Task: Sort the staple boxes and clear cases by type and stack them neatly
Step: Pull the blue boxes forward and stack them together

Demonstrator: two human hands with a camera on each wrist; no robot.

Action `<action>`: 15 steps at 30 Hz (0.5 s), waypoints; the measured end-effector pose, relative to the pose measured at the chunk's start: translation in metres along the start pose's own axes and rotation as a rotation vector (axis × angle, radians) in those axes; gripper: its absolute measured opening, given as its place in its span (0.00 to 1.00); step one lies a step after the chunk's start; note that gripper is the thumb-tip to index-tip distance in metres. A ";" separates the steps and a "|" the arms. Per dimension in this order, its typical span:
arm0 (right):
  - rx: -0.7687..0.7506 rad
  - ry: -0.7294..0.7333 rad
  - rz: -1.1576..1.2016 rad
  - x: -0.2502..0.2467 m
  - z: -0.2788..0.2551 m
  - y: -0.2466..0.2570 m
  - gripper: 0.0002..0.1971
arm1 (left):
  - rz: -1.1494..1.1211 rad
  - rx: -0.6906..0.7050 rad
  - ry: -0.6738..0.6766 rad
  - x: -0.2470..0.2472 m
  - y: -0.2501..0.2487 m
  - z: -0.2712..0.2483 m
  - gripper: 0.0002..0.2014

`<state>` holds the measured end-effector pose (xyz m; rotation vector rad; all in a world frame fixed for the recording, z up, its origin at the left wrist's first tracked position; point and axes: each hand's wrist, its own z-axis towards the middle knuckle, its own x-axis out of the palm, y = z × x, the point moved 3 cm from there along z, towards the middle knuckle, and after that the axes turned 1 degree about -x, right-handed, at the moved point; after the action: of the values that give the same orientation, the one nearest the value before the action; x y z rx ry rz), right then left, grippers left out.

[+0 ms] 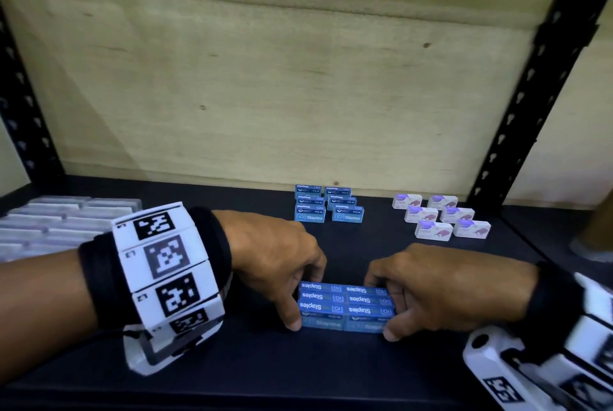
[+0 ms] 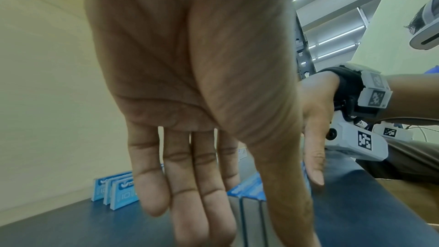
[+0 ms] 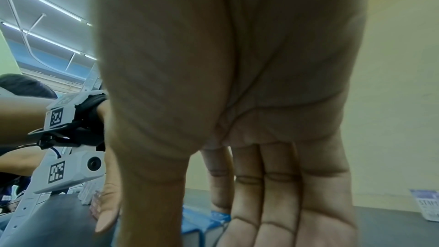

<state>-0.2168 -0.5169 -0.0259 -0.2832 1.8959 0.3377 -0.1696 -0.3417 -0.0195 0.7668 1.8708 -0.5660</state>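
Our left hand and our right hand squeeze a block of blue staple boxes from both ends. The fingers are nearly straight and press flat on the ends, with thumbs at the front corners. We count eight boxes in this block, in two columns, four rows each. It sits near the front edge of the dark shelf.

Behind the block there is bare shelf, then a group of six more blue boxes in two rows of three. They stand close to the wooden back wall. To the right of them are six white staple boxes, also in two rows of three, with small gaps between them.

Far left, behind our left wrist, lie the clear cases, packed close together. We cannot count them.

Black metal posts stand at the shelf's back corners. Bare shelf lies between the groups. Each wrist wears a white band with black square marks.
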 end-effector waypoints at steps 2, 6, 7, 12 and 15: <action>-0.002 0.002 0.007 0.000 0.000 0.000 0.20 | 0.002 0.002 -0.004 0.001 0.001 0.001 0.22; 0.008 0.018 0.021 -0.003 -0.002 0.000 0.24 | -0.017 -0.022 0.011 -0.002 0.005 0.002 0.24; 0.026 0.022 0.018 -0.006 -0.002 0.000 0.26 | -0.039 -0.029 0.003 -0.004 0.006 0.002 0.26; 0.086 -0.036 -0.012 -0.025 0.005 -0.008 0.28 | -0.097 -0.071 -0.053 -0.022 0.016 0.006 0.28; 0.107 -0.108 -0.045 -0.035 0.023 -0.018 0.24 | -0.039 -0.108 -0.131 -0.035 0.024 0.015 0.24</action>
<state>-0.1789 -0.5238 -0.0025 -0.2314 1.7922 0.2165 -0.1322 -0.3441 0.0058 0.6092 1.7830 -0.5224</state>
